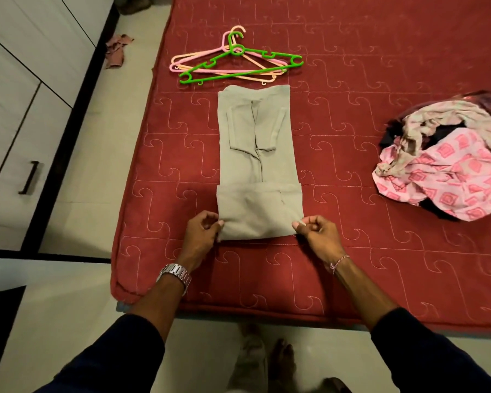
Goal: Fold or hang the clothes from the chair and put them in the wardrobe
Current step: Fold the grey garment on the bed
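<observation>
Centre frame, a grey T-shirt [257, 163] lies folded into a long strip on the red mattress [380, 265], its near end doubled over, and the left hand [203, 229] and right hand [315, 232] each have a pinching grip on a near corner of that fold. Beyond it sit the plastic hangers [236, 59], a green one on top. A heap of unfolded clothes [442, 163] waits at right, and the white wardrobe [20, 89] fills the upper left.

One grey shirt [257, 163] lies on one red mattress [380, 265]. Hangers [236, 59] lie in one stack: one green, at least one pink and one peach, the exact count unclear. One heap of clothes [448, 163] lies at the right. One rag [116, 51] lies on the floor. Two hands show: left hand [203, 231], right hand [316, 232].
</observation>
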`<state>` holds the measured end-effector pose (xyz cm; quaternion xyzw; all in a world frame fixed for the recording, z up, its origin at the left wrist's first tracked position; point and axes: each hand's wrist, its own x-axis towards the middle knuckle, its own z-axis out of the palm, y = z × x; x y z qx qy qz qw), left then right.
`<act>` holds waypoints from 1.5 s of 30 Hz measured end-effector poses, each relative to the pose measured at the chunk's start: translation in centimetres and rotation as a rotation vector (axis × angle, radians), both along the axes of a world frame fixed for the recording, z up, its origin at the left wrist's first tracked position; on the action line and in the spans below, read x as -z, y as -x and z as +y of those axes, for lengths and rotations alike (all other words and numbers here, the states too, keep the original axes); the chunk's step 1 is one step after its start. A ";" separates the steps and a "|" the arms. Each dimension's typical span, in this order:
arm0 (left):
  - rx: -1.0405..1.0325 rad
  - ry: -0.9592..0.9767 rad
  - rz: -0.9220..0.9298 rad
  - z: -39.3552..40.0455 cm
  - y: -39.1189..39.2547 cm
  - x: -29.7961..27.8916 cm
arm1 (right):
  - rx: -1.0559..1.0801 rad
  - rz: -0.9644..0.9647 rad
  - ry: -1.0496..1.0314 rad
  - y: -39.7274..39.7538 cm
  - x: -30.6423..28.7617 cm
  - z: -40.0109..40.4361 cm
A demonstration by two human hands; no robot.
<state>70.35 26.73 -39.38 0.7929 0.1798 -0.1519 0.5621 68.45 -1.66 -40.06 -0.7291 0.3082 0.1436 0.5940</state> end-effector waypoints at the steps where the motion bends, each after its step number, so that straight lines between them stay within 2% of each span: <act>1: -0.012 0.005 -0.010 -0.1 -0.1 0.0 | 0.000 -0.034 -0.014 0.2 -0.3 0.1; 4: -0.048 0.018 -0.012 -0.2 -0.1 0.2 | 0.050 -0.101 -0.008 1.0 -0.6 0.2; 6: -0.036 -0.033 -0.002 0.1 0.1 0.9 | 0.082 -0.109 0.092 1.7 -0.4 0.3; 10: -0.021 -0.311 0.043 0.1 0.5 2.3 | 0.014 0.013 0.470 1.9 -0.2 1.0; 12: -0.043 -0.462 0.021 -0.5 0.7 2.3 | 0.015 0.094 0.582 1.4 -0.2 1.6; 15: -0.068 -0.571 0.007 -1.4 1.2 1.8 | 0.042 0.121 0.559 1.1 0.1 1.6; 17: -0.012 -0.595 0.095 -2.0 1.2 1.7 | 0.031 0.152 0.483 1.0 0.4 1.2; 19: 0.020 -0.563 0.195 -2.3 1.1 1.7 | 0.037 0.154 0.415 0.8 0.6 0.8; 21: -0.034 -0.475 0.250 -2.2 0.7 2.0 | 0.047 0.151 0.324 0.6 0.8 0.5; 24: -0.167 -0.200 0.294 -2.2 0.4 1.7 | 0.056 0.172 0.237 0.6 1.4 -0.2; 27: -0.210 -0.009 0.329 -2.2 1.1 0.4 | 0.009 0.140 0.213 0.6 0.3 -0.2; 29: -0.227 0.085 0.315 -1.9 1.9 -0.7 | 0.039 0.102 0.032 1.3 -1.4 0.3; 31: -0.238 0.137 0.286 -1.6 3.0 -1.8 | 0.056 0.058 -0.090 2.4 -2.6 0.0; 37: -0.176 0.224 0.107 -0.3 3.1 -5.3 | -0.001 0.023 -0.225 3.8 -5.0 -1.4; 45: -0.145 0.282 -0.002 -1.2 -5.4 -7.4 | 0.109 -0.078 -0.376 -4.2 -8.1 -2.1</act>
